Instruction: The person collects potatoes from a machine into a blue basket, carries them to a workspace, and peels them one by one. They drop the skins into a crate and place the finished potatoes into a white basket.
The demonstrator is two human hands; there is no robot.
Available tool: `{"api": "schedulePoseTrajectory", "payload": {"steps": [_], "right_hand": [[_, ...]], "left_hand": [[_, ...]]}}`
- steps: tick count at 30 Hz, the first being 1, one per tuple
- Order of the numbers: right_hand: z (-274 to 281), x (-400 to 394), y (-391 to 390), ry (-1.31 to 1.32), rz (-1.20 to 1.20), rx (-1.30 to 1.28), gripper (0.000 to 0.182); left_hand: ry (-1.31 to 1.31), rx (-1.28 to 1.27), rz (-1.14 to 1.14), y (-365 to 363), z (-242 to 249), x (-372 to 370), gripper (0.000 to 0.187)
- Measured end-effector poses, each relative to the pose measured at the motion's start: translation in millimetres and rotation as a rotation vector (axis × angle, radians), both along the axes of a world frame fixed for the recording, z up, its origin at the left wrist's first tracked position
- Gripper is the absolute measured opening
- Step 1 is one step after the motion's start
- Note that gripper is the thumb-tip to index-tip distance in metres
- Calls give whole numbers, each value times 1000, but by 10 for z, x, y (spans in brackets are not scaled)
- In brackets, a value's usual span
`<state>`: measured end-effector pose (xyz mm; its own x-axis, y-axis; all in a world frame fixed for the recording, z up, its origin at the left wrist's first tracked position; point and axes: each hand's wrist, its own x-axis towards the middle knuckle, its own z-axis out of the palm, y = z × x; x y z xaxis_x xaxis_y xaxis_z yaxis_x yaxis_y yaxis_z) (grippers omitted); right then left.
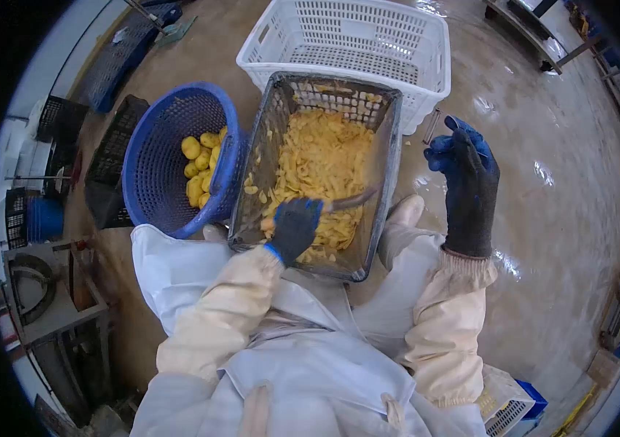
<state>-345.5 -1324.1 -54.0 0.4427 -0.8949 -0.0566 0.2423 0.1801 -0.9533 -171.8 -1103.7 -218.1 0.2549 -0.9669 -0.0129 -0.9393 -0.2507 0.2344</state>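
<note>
Wet, glossy brown floor (543, 247) forms the background; above it, the left hand (295, 229), in a dark-and-blue work glove, closes its fingers around a slender, dark, blurred tool (354, 199) over thin yellow peelings (324, 149) heaped in a dark, rectangular plastic crate (382, 156). The right hand (465, 182), similarly gloved, is raised beside the crate, fingers bent, any grip indeterminable. Farther out, a round, blue, perforated plastic basket (151, 164) holds yellow, rounded potatoes (204, 162) at left, and a white, slotted plastic crate (426, 84) stands beyond.

No readable text, labels, brands, numbers or signs in head view; panel (357, 29) on white plastic crate (423, 95): nothing legible
</note>
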Motion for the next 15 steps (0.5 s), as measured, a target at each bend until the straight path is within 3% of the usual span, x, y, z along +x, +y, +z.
{"api": "schedulePoseTrajectory", "payload": {"steps": [4,6,9,11,15], "right_hand": [[-77,65,-25,-46,37,20,33],[-47,62,-14,-56,16,8,33],[-36,5,-16,-60,-6,18,33],[-3,-9,-34,-62,-3,28,33],[-9,1,10,-68,-35,-88,37]], "left_hand": [[-12,-131,3,-900,144,-165,27],[-59,-4,-13,-997,56,-212,26],[-99,-211,-159,-234,-228,-133,30],[-43,217,-111,103,0,-53,38],[-200,81,-53,284,564,39,43]]}}
